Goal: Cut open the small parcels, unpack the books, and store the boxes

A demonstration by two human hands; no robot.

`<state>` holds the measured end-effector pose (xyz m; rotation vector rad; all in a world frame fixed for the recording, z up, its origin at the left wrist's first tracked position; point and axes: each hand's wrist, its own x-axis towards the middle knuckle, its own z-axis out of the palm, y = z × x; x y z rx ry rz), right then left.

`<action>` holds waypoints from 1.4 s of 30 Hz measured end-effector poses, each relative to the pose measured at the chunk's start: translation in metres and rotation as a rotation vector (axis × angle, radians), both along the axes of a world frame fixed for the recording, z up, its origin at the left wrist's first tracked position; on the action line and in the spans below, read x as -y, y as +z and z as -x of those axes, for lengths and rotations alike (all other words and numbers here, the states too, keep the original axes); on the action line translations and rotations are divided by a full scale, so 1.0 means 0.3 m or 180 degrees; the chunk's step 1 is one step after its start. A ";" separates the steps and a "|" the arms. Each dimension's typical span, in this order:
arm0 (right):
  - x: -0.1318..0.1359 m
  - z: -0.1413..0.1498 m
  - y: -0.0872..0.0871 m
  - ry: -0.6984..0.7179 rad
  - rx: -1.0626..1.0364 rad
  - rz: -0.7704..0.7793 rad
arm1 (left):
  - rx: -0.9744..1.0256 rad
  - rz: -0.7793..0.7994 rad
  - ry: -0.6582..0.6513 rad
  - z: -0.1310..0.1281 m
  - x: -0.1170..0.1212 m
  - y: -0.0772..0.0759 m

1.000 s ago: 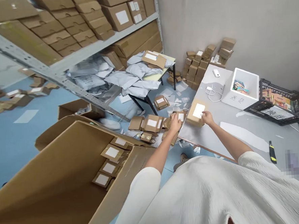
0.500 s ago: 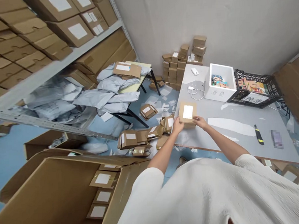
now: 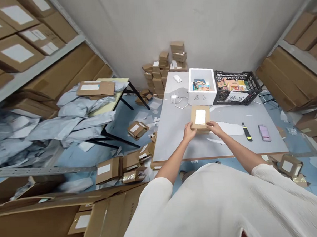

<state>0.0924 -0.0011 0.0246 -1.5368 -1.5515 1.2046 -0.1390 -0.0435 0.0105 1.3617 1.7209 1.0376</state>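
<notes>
A small cardboard box with a white label on top is held over the grey-white table. My left hand grips its near left corner, fingers closed on the side. At the near right corner, my right hand pinches the same box. Whether the box touches the tabletop I cannot tell. To the right of my right hand lie a white paper sheet, a black and yellow utility knife and a blurred purple item.
A white foam bin and a black crate, both holding colourful packs, stand at the table's back. A white cable lies left of them. Boxes litter the floor. A large open carton stands at lower left.
My view has turned to the right, toward the table. Both hands have carried the box rightward over the tabletop, closer to the foam bin, keeping the same grip.
</notes>
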 end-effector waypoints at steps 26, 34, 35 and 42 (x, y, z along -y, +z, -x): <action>-0.349 -0.549 -0.196 0.0885 0.1279 -0.0290 | -0.0053 0.0624 -0.0255 -0.614 0.135 -0.115; -0.501 -0.601 -0.219 0.1383 0.1387 -0.0270 | 0.0110 0.0732 -0.0158 -0.633 0.131 -0.143; -0.505 -0.607 -0.216 0.1419 0.1358 -0.0297 | 0.0111 0.0739 -0.0159 -0.633 0.131 -0.146; -0.461 -0.655 -0.194 0.0823 0.1400 -0.0292 | -0.0018 0.0816 0.0091 -0.607 0.129 -0.165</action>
